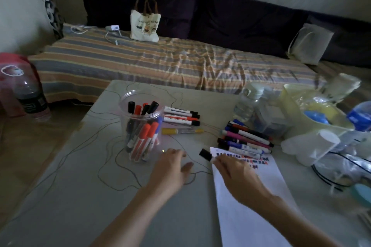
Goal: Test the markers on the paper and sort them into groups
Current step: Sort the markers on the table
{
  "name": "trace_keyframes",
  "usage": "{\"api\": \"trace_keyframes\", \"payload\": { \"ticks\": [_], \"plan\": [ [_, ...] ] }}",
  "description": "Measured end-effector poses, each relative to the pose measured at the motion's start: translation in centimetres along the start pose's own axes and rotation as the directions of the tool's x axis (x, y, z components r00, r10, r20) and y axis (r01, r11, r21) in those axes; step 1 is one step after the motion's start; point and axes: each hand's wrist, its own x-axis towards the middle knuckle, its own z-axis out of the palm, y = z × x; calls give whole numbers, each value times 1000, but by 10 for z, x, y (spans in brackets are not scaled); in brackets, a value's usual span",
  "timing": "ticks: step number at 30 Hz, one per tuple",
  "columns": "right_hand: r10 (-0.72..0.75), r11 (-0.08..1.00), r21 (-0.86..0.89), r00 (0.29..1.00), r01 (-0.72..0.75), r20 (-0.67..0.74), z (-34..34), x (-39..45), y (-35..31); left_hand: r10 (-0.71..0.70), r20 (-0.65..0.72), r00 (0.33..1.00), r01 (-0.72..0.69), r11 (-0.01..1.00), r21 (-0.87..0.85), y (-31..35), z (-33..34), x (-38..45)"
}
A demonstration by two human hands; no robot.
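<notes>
Paper [251, 202] lain nearest, black-capped marker [206, 155] pinched by right hand [236, 174]; left hand [170, 168] spread flat on table [80, 196]; clear jar [140, 124] stuffed with red and black markers [143, 138]

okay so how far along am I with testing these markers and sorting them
Partly done. The paper already carries rows of test marks at its top, and two sorted groups lie on the table: a small pile behind the jar and a bigger pile above the paper. Your right hand holds a black-capped marker; your left hand rests open. The clear jar still holds several markers to test.
</notes>
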Motion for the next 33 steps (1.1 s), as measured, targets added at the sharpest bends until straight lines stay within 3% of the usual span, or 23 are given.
{"api": "trace_keyframes", "payload": {
  "ticks": [2, 5, 12, 18, 20, 21, 23, 24, 25, 28, 29, 31, 33],
  "plan": [
    [30, 999, 32, 999, -29, -20, -3, -20, 0, -76, -5, 997, 71, 950, -303, 14, -1, -2],
    [69, 991, 115, 996, -63, -49, -8, -40, 0, -141, 108, 984, 177, 753, -634, 41, 0, -11],
    [94, 973, 224, 981, -54, -172, -27, -56, -5, -175, 203, 963, 258, 408, -876, 85, 10, -22],
    [97, 962, 268, 983, -52, -157, -48, -59, 0, -152, 244, 958, 273, 218, -937, 100, 11, -22],
    [115, 942, 328, 989, -78, -94, -54, -55, 3, -110, 242, 964, 261, 216, -941, 103, 9, -18],
    [173, 884, 443, 985, -152, -6, -57, -55, 7, -104, 227, 968, 243, 178, -954, 104, 6, -14],
    [283, 691, 630, 935, -354, 214, -63, -61, 20, -147, 173, 974, 175, 4, -985, 95, -2, -1],
    [306, 652, 640, 914, -406, 268, -63, -65, 30, -172, 134, 976, 133, -19, -991, 87, -5, 4],
    [326, 658, 618, 903, -430, 281, -62, -69, 40, -190, 102, 976, 114, 57, -992, 79, -6, 7],
    [389, 698, 559, 892, -448, 229, -59, -75, 60, -169, 69, 983, 162, 631, -759, 62, 8, 1],
    [401, 714, 548, 896, -437, 192, -57, -74, 63, -132, 59, 989, 140, 760, -635, 61, 15, 0],
    [396, 751, 532, 911, -391, 111, -53, -73, 67, -50, 50, 998, 68, 872, -484, 61, 24, 0],
    [413, 730, 582, 910, -358, 41, -52, -73, 70, -20, 74, 997, 50, 899, -435, 64, 29, 4]
  ]
}}
